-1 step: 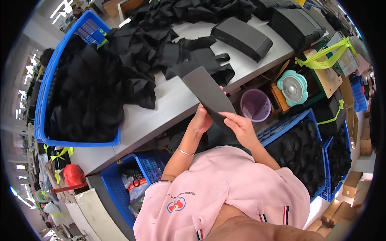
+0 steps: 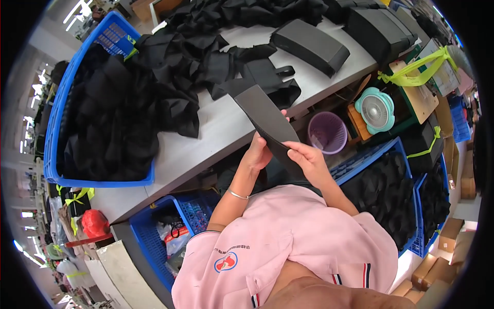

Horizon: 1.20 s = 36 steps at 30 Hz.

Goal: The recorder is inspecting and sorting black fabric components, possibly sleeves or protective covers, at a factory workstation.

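Both my hands hold a long, flat, dark grey panel (image 2: 265, 110) over the table's near edge. Black cloth shows at its far end, and its near part bends down. My left hand (image 2: 259, 153) grips the left edge, thumb on top, with fingertips showing past the far right edge. At the near right corner, my right hand (image 2: 310, 158) pinches the panel between thumb and fingers. Just beyond the panel lie loose black cloth pieces (image 2: 260, 72), one with a loop like a handle. A neat block of stacked dark panels (image 2: 311, 46) rests farther right on the table.
A blue crate (image 2: 103, 182) heaped with black cloth stands on the table (image 2: 180, 157) at left. More dark stacks (image 2: 378, 36) sit at the far right. Below the table are a purple basket (image 2: 328, 133), a turquoise fan (image 2: 375, 110) and blue crates (image 2: 411, 154) of black cloth.
My right hand has shifted very slightly up at the panel's near corner. Otherwise the hold and the surroundings look the same.
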Motion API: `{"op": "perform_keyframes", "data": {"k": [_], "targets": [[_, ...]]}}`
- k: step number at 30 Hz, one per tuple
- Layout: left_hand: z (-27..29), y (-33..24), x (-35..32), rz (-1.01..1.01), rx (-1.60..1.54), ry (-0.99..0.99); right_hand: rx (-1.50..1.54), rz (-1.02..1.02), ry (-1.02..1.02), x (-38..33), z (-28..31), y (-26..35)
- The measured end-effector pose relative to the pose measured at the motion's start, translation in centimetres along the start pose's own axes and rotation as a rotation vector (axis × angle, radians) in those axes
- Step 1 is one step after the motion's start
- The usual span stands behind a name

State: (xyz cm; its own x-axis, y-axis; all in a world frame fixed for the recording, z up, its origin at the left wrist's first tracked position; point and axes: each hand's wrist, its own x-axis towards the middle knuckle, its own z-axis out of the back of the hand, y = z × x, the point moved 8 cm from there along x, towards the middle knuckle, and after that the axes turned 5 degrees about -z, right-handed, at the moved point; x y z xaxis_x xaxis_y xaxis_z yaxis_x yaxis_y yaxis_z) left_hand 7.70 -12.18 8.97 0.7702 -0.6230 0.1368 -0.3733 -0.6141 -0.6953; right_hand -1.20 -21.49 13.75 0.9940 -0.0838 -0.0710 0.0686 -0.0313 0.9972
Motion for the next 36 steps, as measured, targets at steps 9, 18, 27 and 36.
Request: {"op": "perform_keyframes", "data": {"k": [9,18,27,36], "targets": [[2.1,-0.2,-2.8,0.063,-0.235,-0.237,0.017,-0.08,-0.125,0.2,0.2,-3.7],[1.7,-0.4,-3.2,0.02,0.016,-0.274,-0.335,0.094,-0.083,-0.4,-0.5,-1.8],[5.7,-3.4,-1.1,-0.357,1.144,-0.492,-0.012,-0.188,-0.07,-2.3,5.2,-6.9],[8.0,-5.3,5.9,-0.456,1.314,-0.437,-0.065,-0.091,-0.12,2.7,6.1,-6.6]]}}
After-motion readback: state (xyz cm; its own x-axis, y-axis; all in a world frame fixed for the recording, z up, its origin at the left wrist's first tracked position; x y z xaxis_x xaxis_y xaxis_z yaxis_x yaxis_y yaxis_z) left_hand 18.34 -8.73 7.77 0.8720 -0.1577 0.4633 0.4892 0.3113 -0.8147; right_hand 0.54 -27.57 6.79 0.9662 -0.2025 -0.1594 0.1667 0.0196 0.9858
